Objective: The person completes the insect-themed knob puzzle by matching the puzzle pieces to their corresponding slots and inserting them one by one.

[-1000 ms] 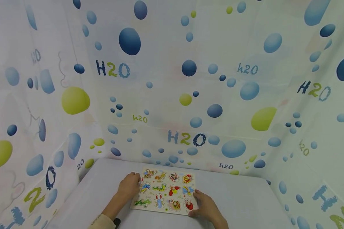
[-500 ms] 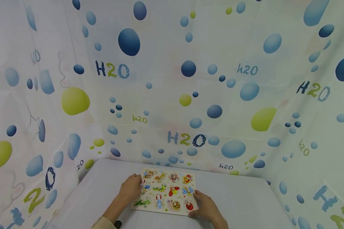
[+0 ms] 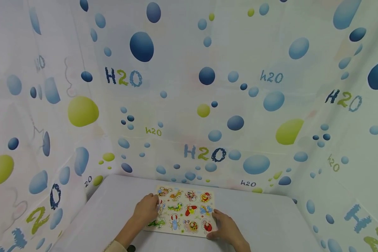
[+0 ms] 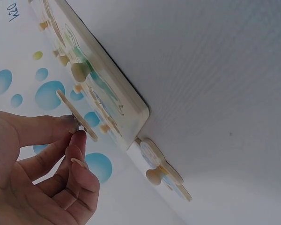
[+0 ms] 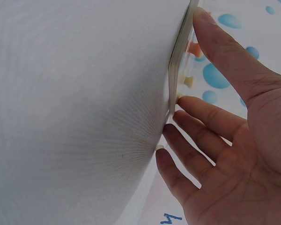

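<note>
A wooden knob puzzle board point(image 3: 183, 213) with colourful insect pieces lies flat on the table. My left hand point(image 3: 146, 210) is over its left edge, covering part of the left column. In the left wrist view, the thumb and index finger of that hand pinch a thin wooden puzzle piece point(image 4: 79, 116), seen nearly edge-on above the board; its picture faces away. Another knobbed piece point(image 4: 161, 166) lies on the table just off the board's edge. My right hand point(image 3: 227, 227) touches the board's near right corner, its thumb point(image 5: 220, 42) along the edge and its fingers point(image 5: 189, 150) nearly straight.
The white table point(image 3: 264, 220) reaches back to a curtain-like sheet point(image 3: 176, 105) printed with blue and green drops and H2O lettering, which closes in the back and both sides. Other knobs point(image 4: 79, 71) stand up from the board.
My left hand has moved a little to the right and nearer, from beside the board to over its left column. The right hand and the board have stayed still.
</note>
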The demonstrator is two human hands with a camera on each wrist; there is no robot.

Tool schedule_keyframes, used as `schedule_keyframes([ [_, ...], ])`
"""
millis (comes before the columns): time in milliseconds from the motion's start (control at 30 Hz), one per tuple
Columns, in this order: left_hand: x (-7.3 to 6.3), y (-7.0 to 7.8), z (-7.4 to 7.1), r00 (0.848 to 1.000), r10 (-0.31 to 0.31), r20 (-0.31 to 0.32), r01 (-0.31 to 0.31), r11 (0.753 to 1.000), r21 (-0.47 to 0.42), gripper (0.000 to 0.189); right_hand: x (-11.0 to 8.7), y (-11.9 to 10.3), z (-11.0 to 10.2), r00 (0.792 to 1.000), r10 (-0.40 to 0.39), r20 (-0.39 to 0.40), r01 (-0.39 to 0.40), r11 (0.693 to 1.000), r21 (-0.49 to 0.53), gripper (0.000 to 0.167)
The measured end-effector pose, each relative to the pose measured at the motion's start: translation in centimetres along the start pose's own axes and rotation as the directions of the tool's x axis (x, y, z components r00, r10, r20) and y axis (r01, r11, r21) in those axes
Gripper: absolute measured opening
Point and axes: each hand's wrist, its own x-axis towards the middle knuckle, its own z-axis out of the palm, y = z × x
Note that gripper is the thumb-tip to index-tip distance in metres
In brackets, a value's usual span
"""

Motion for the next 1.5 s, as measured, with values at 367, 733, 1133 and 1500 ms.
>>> schedule_keyframes([
  [367,-0.3,0.6,0.1,0.999,0.043,0.008,-0.042,0.998,-0.039,0.011,0.3,0.1,0.2,1.000,-0.002,-0.002,0.002,1.000,0.011,0.089],
  [733,-0.7,1.6,0.3,0.998,0.066,0.006,-0.065,0.998,-0.021,0.015,0.5,0.3,0.2,1.000,-0.008,-0.009,0.008,1.000,-0.005,0.090],
  [1133,-1.0,2.1,0.9,0.997,0.071,0.024,-0.071,0.997,-0.021,0.018,0.4,0.4,0.1,1.000,-0.019,-0.012,0.019,1.000,-0.007,0.091],
  [1500,-1.2,2.5,1.0,0.996,0.082,0.030,-0.081,0.996,-0.048,0.015,0.1,0.2,-0.1,1.000,-0.016,0.002,0.016,1.000,-0.008,0.090],
])
